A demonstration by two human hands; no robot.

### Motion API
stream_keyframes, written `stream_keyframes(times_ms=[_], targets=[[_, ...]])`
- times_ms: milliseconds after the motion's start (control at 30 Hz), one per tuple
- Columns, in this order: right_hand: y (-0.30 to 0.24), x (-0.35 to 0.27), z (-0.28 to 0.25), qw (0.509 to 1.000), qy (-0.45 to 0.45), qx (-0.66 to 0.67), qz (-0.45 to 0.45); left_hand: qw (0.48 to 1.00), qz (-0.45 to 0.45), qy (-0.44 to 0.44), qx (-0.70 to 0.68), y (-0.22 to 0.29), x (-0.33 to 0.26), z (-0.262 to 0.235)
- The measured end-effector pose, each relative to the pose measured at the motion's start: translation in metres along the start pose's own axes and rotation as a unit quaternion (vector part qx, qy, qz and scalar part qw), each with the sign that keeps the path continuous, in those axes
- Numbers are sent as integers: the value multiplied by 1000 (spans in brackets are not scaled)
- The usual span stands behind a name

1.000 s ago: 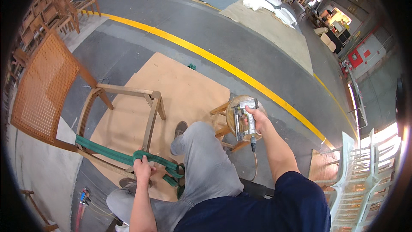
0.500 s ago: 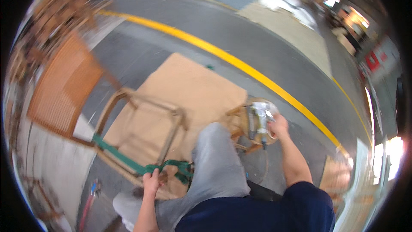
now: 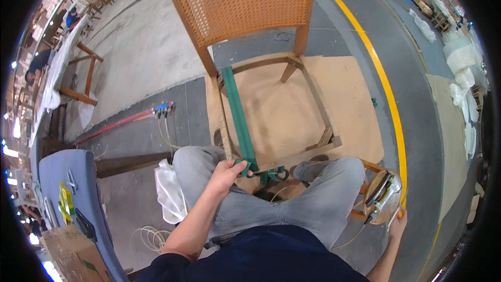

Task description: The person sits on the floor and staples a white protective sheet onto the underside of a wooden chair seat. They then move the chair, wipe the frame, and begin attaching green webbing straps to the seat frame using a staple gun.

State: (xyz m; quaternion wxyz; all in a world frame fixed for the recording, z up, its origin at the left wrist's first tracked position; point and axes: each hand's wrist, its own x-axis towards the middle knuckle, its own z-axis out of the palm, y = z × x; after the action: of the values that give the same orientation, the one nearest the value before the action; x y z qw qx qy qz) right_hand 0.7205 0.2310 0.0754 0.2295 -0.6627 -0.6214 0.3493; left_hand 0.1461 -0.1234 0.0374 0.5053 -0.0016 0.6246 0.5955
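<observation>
a flat green webbing strap (image 3: 238,115) is stretched across the open seat of a wooden chair frame with an orange cane back (image 3: 245,5). it is best kept taut and straight over the front rail. the left hand (image 3: 225,173) is clamped on its loose end; the right hand (image 3: 397,223) seems closed around a metal stapler (image 3: 383,197), partly hidden.

I'm looking down on a grey concrete workshop floor (image 3: 130,136), a curved yellow painted line (image 3: 389,99) sweeping along the right. A flat brown cardboard sheet (image 3: 355,104) lies on it. Red hoses (image 3: 112,125) run at left, a blue-grey padded panel (image 3: 73,188) lower left, white wrapped bundles (image 3: 459,62) far right.
</observation>
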Motion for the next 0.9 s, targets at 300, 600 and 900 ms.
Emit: stream_keyframes(times_ms=[300, 600, 900], targets=[[-245, -53, 274, 709, -364, -239, -555, 994, 17, 30, -108, 5, -8, -13], [-251, -87, 400, 496, -415, -262, -716, 990, 35, -8, -139, 2, -20, -12], [-249, -79, 391, 558, -435, -217, -673, 974, 114, -73, -182, 12, -15, -9]])
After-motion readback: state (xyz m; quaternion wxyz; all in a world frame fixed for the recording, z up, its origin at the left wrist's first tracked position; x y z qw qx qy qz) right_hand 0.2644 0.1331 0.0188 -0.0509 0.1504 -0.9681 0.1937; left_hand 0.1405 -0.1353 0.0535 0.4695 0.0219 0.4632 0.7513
